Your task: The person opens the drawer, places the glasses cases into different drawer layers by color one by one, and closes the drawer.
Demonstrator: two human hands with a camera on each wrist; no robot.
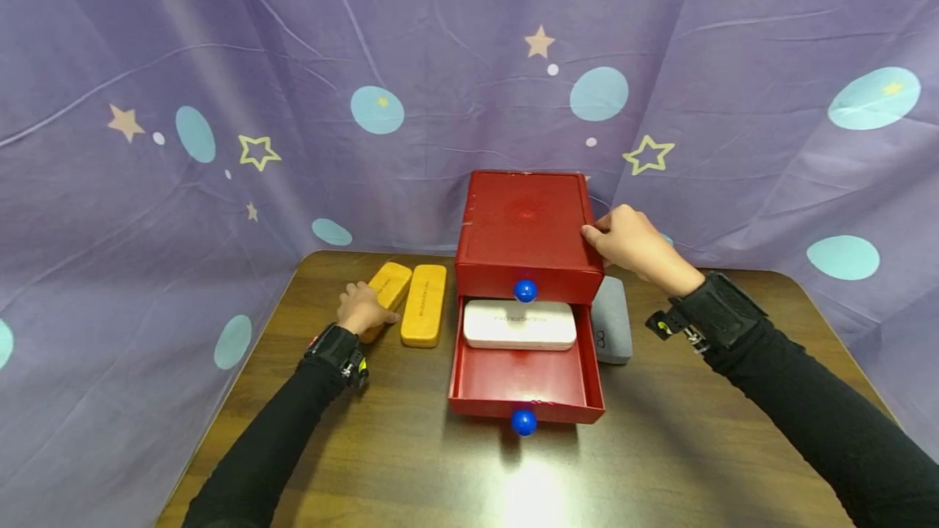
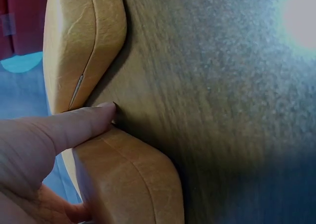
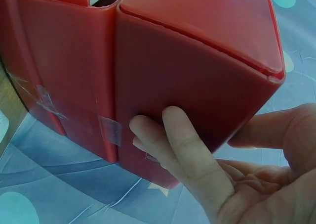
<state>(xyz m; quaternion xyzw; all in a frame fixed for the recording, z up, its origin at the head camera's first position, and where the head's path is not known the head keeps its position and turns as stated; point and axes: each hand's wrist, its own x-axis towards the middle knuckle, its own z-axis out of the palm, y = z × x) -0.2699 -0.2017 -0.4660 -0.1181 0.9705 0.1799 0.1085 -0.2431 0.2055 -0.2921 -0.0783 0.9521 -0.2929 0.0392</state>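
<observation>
Red drawer box point(image 1: 526, 226) at the table's point(image 1: 411, 463) far middle, lower drawer point(image 1: 525, 385) pulled out with a white case point(image 1: 519, 324) lying inside, upper drawer shut behind its blue knob point(image 1: 524, 291). Right hand point(image 1: 629, 241) on the box's right side, fingers point(image 3: 182, 145) laid nearly straight along the red wall, thumb round the back corner: bracing rather than clutching. Left hand point(image 1: 363, 310) on the nearer of two yellow cases point(image 1: 385, 293), fingers curled round its near end, one fingertip point(image 2: 101, 112) tucked into the gap beside the second yellow case point(image 1: 425, 305). Grey case point(image 1: 613, 320) just right of the box, touching or nearly so.

Judged from this: grasping the yellow case and steadying the box. Best done by working that fingertip deeper into the gap for a firm pinch across the case's width, lifting straight up so the neighbour stays put, keeping it level on the way over. Steady sideways pressure on the box, since the extended drawer could tip or slide it.
</observation>
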